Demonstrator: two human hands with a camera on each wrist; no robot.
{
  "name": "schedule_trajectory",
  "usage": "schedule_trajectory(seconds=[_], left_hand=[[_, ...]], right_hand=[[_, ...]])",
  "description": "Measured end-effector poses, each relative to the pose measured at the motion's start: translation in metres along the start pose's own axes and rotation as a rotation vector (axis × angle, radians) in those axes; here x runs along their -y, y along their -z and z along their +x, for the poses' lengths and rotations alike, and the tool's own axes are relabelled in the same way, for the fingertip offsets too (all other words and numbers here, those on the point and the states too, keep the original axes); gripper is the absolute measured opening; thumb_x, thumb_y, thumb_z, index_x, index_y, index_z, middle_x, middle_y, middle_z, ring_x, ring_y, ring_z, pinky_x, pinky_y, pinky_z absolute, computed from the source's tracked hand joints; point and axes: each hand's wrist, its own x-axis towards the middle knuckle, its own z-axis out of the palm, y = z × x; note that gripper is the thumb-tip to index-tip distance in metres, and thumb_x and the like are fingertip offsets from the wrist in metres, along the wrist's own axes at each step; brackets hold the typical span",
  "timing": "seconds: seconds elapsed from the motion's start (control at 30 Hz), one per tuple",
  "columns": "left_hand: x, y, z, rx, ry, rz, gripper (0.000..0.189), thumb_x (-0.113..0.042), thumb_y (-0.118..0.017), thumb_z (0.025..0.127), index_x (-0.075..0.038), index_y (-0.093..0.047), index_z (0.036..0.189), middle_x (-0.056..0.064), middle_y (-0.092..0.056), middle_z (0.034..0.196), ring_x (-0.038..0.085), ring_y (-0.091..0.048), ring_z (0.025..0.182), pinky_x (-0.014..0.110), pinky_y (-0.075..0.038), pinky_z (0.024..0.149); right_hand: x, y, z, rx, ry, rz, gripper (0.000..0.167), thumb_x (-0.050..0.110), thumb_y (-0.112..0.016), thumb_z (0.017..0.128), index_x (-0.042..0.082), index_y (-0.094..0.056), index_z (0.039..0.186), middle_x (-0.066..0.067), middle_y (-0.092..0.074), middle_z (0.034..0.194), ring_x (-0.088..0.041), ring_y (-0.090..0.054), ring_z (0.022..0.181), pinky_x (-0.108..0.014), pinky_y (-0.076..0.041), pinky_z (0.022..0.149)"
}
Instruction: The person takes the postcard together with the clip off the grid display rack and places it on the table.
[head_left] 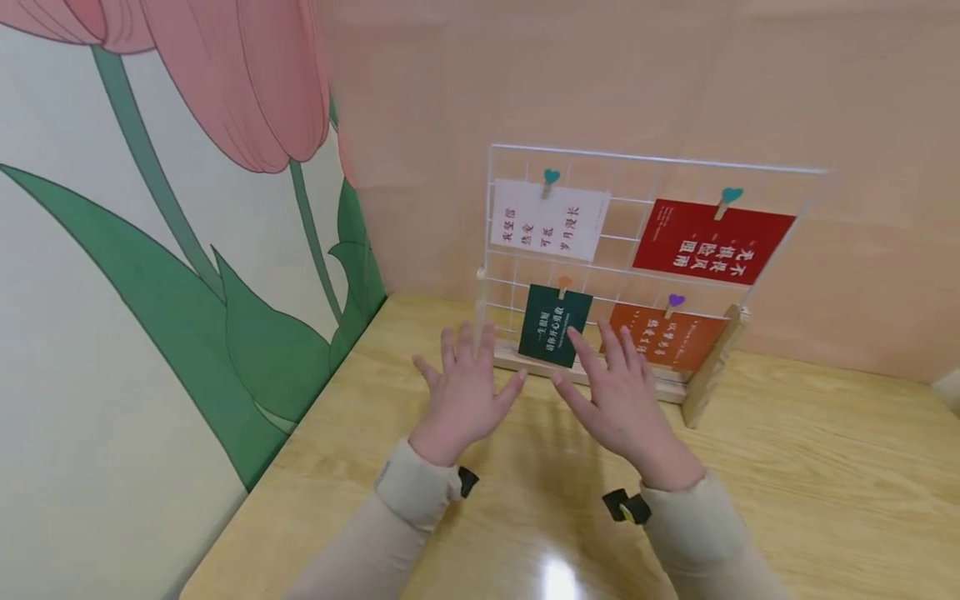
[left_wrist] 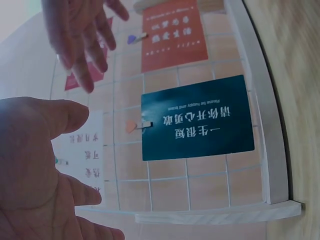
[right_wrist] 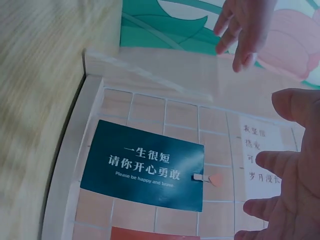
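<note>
Both hands hover before a white wire grid (head_left: 630, 218) set in a wooden stand (head_left: 708, 367). My left hand (head_left: 463, 400) has its fingers spread, close to the grid's lower left corner. Fingers likewise spread, my right hand (head_left: 624, 400) overlaps the edges of the green card (head_left: 553, 325) and the orange card (head_left: 660, 337) in the head view. Neither hand holds anything. Above hang a white card (head_left: 551, 218) and a red card (head_left: 712, 242). Small clothespins with hearts fix the cards: a teal one (head_left: 552, 177), an orange one (right_wrist: 215, 179) and a purple one (head_left: 677, 301) among them.
The stand rests on a light wooden table (head_left: 825, 450) near a peach-coloured wall (head_left: 420, 150). At the left is a wall panel painted with pink tulips (head_left: 247, 75) and green leaves. Dark straps (head_left: 626, 506) show at the sleeve cuffs.
</note>
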Motion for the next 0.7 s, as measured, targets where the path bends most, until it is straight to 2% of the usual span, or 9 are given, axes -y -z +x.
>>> schedule_trajectory(seconds=[0.2, 0.43, 0.7], left_hand=[[-0.002, 0.004, 0.010, -0.025, -0.035, 0.016, 0.085, -0.062, -0.048, 0.103, -0.011, -0.022, 0.165, 0.026, -0.018, 0.167, 0.052, -0.009, 0.152, 0.087, -0.005, 0.103], [-0.002, 0.020, 0.030, -0.065, -0.066, 0.020, 0.086, -0.065, -0.044, 0.103, -0.013, -0.017, 0.166, 0.025, -0.018, 0.167, 0.051, -0.006, 0.153, 0.087, -0.006, 0.103], [-0.003, 0.037, 0.055, -0.080, -0.078, 0.027, 0.088, -0.067, -0.042, 0.102, -0.012, -0.017, 0.166, 0.024, -0.015, 0.168, 0.050, -0.006, 0.153, 0.086, -0.007, 0.104]], right_hand=[[0.002, 0.012, 0.012, -0.013, 0.012, -0.050, 0.073, 0.047, -0.057, 0.103, 0.012, -0.033, 0.162, -0.027, -0.013, 0.168, -0.053, -0.004, 0.152, -0.079, -0.012, 0.111], [0.008, 0.031, 0.039, -0.042, 0.056, -0.094, 0.074, 0.046, -0.057, 0.103, 0.012, -0.030, 0.163, -0.027, -0.013, 0.167, -0.054, -0.006, 0.151, -0.080, -0.014, 0.110], [0.011, 0.036, 0.052, -0.048, 0.075, -0.102, 0.072, 0.045, -0.059, 0.103, 0.012, -0.033, 0.161, -0.026, -0.013, 0.167, -0.053, -0.006, 0.151, -0.081, -0.016, 0.109]])
